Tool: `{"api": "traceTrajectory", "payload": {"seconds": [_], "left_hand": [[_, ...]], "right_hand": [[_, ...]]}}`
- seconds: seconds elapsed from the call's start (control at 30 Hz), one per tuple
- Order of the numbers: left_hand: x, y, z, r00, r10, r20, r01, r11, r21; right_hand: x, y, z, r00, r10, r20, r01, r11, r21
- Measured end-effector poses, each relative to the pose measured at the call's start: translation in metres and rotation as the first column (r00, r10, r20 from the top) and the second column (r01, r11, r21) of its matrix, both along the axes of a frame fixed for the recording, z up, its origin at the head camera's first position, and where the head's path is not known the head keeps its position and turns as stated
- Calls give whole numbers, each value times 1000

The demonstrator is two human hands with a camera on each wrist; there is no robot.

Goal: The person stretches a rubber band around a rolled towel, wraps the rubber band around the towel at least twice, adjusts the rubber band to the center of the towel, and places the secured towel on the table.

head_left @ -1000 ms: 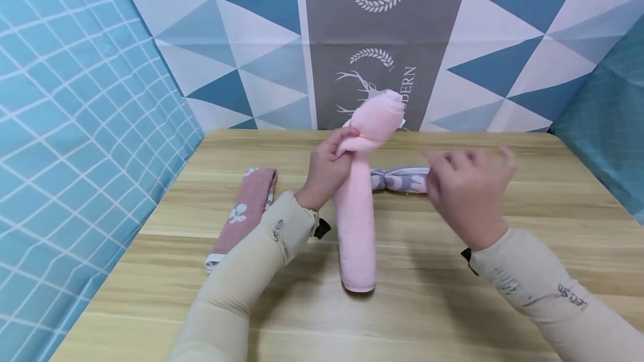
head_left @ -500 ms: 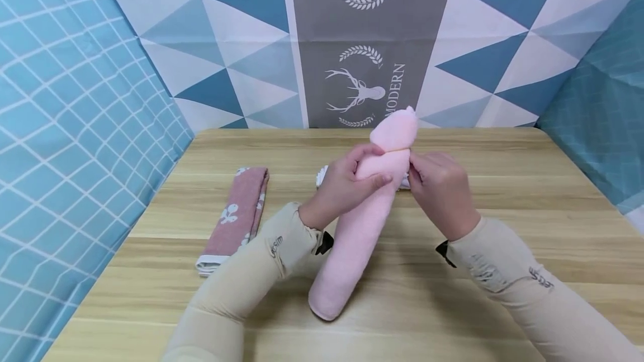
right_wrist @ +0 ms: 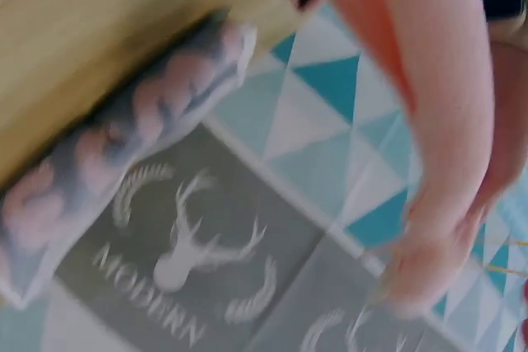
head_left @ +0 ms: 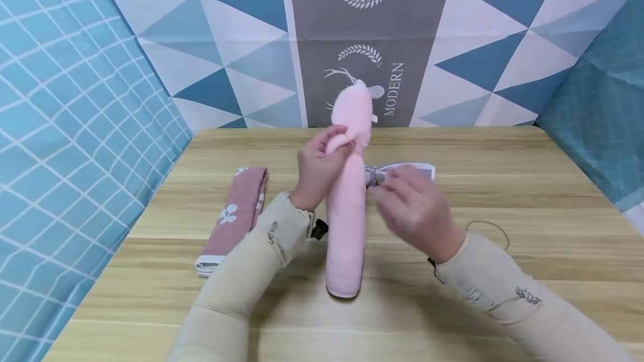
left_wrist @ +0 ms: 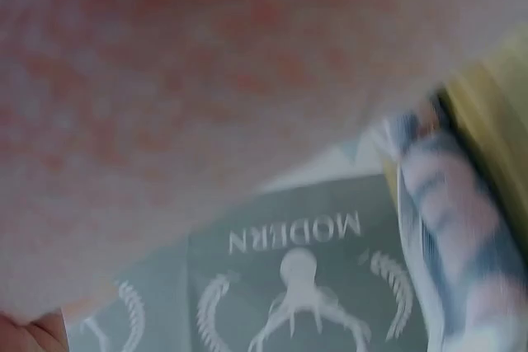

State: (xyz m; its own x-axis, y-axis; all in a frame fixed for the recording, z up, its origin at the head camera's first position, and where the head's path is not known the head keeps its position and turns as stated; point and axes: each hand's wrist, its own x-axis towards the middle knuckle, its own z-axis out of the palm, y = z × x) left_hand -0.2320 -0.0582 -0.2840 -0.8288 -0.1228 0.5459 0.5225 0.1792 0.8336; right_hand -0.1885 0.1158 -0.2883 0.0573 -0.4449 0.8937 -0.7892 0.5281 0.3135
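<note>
A pink towel, rolled into a long tube, stands tilted over the table with its top end bunched. My left hand grips it below the bunched top, thumb and fingers around the narrowed part. To its right my right hand, blurred, has its fingers curled in a pinch. Thin yellowish strands of a rubber band show near its fingers in the right wrist view. Behind the pink towel lies a grey-and-pink patterned rolled towel, partly hidden in the head view and cinched in its middle.
A folded dusty-pink towel with white motifs lies at the left on the wooden table. A loose yellowish rubber band lies right of my right wrist. Patterned cloth hangs behind the table, blue checked cloth at the left.
The pink towel swung rightward, then back left to near upright, my left hand regripping it. My right hand came in to the towel, then drew away toward me. The loose band now shows.
</note>
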Motion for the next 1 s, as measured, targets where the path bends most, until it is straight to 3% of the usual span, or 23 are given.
{"api": "traceTrajectory", "payload": {"seconds": [0.07, 0.1, 0.2, 0.27, 0.3, 0.33, 0.4, 0.47, 0.5, 0.53, 0.57, 0.6, 0.67, 0.7, 0.73, 0.77, 0.83, 0.93, 1.0], "left_hand": [[-1, -5, 1, 998, 29, -47, -30, 999, -22], [0, -8, 1, 997, 36, -66, -39, 998, -40], [1, -12, 3, 994, 39, -100, -49, 994, -95], [1, -14, 3, 994, 36, -104, -47, 992, -113], [1, -14, 2, 994, 35, -102, -47, 992, -118], [1, -14, 2, 994, 36, -100, -49, 991, -124], [0, -15, 1, 994, 45, -95, -58, 989, -138], [-2, -15, -1, 994, 58, -93, -73, 984, -160], [-2, -16, -2, 994, 62, -90, -77, 982, -172], [-3, -16, -3, 994, 64, -91, -80, 980, -182], [-3, -17, -4, 994, 63, -95, -80, 978, -193], [-3, -17, -5, 993, 57, -105, -78, 976, -204], [-3, -19, -6, 991, 33, -129, -61, 973, -220], [-2, -19, -6, 988, 26, -149, -61, 970, -234], [-2, -20, -5, 985, 16, -172, -59, 968, -246], [-1, -20, -5, 982, 7, -191, -57, 965, -257], [0, -21, -4, 975, -3, -223, -61, 958, -279], [1, -24, -3, 968, 3, -253, -84, 946, -312], [1, -26, -3, 965, 9, -263, -98, 940, -327]], "right_hand": [[-4, 9, 5, 989, -143, 36, 145, 989, -33], [-7, 15, 7, 971, -231, 58, 234, 971, -40], [-14, 30, 12, 885, -451, 119, 455, 891, -9], [-16, 36, 12, 848, -514, 131, 510, 858, 68], [-17, 38, 10, 854, -504, 129, 494, 863, 107], [-17, 38, 9, 871, -471, 136, 454, 880, 140], [-17, 37, 5, 929, -342, 143, 315, 932, 179], [-16, 34, 2, 978, -130, 161, 104, 981, 164], [-15, 32, 1, 984, -7, 177, -17, 991, 132], [-12, 29, 0, 973, 112, 202, -134, 986, 101], [-10, 27, 0, 947, 229, 225, -249, 966, 64], [-7, 24, 1, 907, 339, 249, -355, 935, 20], [-1, 21, 4, 804, 509, 307, -513, 855, -74], [1, 20, 6, 757, 562, 334, -559, 821, -115], [3, 21, 9, 725, 586, 362, -575, 804, -151], [5, 22, 12, 727, 574, 377, -550, 815, -179], [9, 27, 17, 776, 478, 411, -434, 878, -201], [14, 34, 22, 869, 193, 456, -153, 981, -123], [17, 39, 24, 901, -6, 434, 16, 1000, -19]]}}
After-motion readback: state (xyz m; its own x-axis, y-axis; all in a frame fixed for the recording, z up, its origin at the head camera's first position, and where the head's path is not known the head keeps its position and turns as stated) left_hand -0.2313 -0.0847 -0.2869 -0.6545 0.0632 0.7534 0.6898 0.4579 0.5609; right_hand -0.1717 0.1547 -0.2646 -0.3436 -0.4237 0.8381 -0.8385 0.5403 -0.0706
